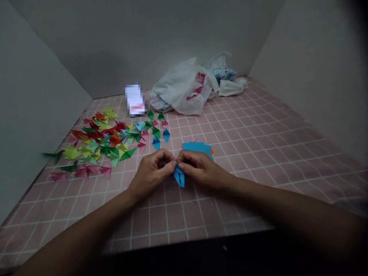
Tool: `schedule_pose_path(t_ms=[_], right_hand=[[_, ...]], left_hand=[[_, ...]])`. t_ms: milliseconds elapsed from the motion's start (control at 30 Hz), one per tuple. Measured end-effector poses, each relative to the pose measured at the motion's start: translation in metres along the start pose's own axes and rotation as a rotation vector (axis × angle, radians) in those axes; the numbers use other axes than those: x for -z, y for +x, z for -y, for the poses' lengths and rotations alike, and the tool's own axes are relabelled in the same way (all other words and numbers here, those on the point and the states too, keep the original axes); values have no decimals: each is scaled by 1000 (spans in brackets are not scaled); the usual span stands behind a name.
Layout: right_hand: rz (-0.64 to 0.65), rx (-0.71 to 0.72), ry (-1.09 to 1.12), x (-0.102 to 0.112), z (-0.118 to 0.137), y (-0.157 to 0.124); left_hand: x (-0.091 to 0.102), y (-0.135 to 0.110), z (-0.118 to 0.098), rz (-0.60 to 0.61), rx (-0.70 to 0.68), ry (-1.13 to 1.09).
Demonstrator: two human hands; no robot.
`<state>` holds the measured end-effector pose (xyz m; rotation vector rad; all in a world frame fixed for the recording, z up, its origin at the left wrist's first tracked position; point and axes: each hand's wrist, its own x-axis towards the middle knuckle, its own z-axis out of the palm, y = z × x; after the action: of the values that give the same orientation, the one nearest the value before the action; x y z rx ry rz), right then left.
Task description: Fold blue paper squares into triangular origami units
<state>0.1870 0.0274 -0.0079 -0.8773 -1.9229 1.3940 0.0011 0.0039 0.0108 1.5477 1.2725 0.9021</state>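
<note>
My left hand [152, 168] and my right hand [198, 166] meet at the middle of the pink tiled table [258, 145]. Both pinch a small folded blue paper piece [179, 177], whose pointed end hangs below my fingertips. Just behind my right hand lies a small stack of blue paper sheets [197, 147] with an orange edge showing. Two folded blue pieces [161, 138] lie just beyond my left hand.
A spread of several folded paper pieces [100, 143] in red, green, yellow, pink and blue covers the left part of the table. White plastic bags [186, 86] sit at the back near the wall, beside a small blurred white packet [135, 99]. Grey walls enclose three sides.
</note>
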Motion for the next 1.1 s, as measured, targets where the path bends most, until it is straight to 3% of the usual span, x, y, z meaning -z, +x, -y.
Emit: schedule_pose_path(t_ms=[167, 467, 667, 1100], right_hand=[[-19, -2, -16, -1, 1, -1], [-9, 12, 11, -1, 3, -3], [-90, 27, 26, 1, 5, -2], [-120, 10, 40, -1, 2, -3]], left_hand=[[-2, 0, 0, 24, 12, -91], [-4, -2, 1, -34, 8, -13], [-6, -4, 2, 19, 70, -264], [-9, -2, 8, 12, 231, -451]])
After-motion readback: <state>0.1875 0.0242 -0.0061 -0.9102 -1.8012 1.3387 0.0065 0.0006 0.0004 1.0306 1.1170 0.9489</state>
